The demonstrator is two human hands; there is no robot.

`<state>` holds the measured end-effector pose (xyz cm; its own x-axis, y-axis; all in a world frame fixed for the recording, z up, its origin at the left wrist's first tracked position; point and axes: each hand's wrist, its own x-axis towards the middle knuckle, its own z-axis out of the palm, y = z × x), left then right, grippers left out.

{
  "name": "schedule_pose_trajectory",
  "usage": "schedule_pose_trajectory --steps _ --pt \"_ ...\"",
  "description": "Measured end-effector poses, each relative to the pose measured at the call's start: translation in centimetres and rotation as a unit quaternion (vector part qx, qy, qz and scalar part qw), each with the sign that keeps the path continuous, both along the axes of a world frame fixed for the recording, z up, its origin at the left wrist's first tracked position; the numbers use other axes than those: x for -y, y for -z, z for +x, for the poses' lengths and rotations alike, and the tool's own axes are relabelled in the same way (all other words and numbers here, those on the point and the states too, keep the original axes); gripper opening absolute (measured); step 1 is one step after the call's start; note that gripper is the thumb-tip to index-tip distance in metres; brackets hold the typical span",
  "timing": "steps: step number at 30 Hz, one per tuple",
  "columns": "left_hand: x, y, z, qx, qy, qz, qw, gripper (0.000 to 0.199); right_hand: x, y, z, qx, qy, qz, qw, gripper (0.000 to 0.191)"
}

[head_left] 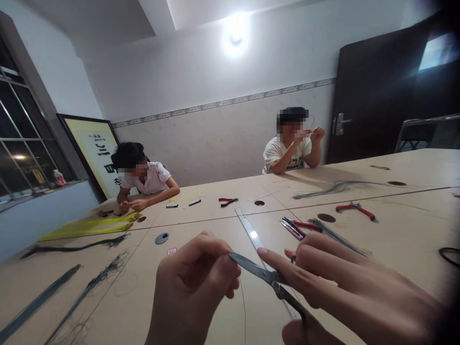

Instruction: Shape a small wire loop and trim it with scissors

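Above the table, my left hand (197, 282) is closed in a pinch, thumb against forefinger. A thin dark strand (245, 306) hangs below that pinch; where it runs between the fingers is hidden. My right hand (345, 278) grips a pair of scissors (268, 274), with the forefinger stretched along it. The blades look closed or nearly so, and their tip touches or almost touches my left fingertips. Under the scissors lies a clear ruler (247, 227). Just beyond my right hand are red-handled pliers (305, 225) and a pointed tool (292, 229).
Bundles of grey-blue strands (46, 297) lie at the left, another bundle (339, 235) at the right. More red-handled pliers (355, 209) rest farther off. Two people, one at the left (154, 179) and one at the right (287, 148), sit across the table. Yellow strands (93, 225) lie left.
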<state>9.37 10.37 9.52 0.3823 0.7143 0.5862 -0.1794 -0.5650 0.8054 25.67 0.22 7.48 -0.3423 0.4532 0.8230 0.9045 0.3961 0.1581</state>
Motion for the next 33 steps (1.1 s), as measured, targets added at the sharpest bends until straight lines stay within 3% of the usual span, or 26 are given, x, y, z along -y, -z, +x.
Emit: schedule_pose_trajectory --steps 5,11,16,28,33 --pt "-0.29 0.53 -0.63 0.009 0.084 -0.024 0.996 0.019 0.14 0.07 0.08 -0.006 -0.002 -0.014 1.0 0.033" --pt "-0.49 0.51 -0.35 0.03 0.114 -0.048 0.992 0.021 0.53 0.14 -0.11 -0.006 0.005 -0.013 1.0 0.032" --pt "-0.57 0.71 -0.36 0.038 0.115 -0.046 0.992 0.02 0.42 0.0 -0.19 -0.007 0.035 -0.02 0.999 0.032" --pt "-0.44 0.44 -0.42 0.022 0.101 -0.047 0.994 0.02 0.35 -0.03 -0.47 -0.023 0.025 -0.046 0.998 0.043" --pt "-0.45 0.59 -0.52 0.013 0.1 -0.053 0.993 0.019 0.44 -0.04 -0.39 -0.006 0.026 -0.02 0.999 0.033"
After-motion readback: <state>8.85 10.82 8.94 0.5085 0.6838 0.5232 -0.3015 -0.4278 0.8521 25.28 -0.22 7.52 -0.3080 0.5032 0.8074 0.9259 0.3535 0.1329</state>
